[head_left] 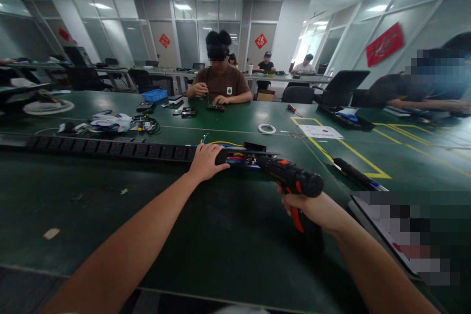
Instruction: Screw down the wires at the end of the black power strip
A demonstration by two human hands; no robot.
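My left hand rests closed over the end of a long black power strip that runs across the green table. The strip's open end shows blue, yellow and red wires. My right hand grips a black and red electric screwdriver, whose tip points into that open end.
A person in a brown shirt works across the table. Another person sits at the right. A blue bin, cable bundles, a white tape roll, a paper sheet and yellow floor-tape lines lie around.
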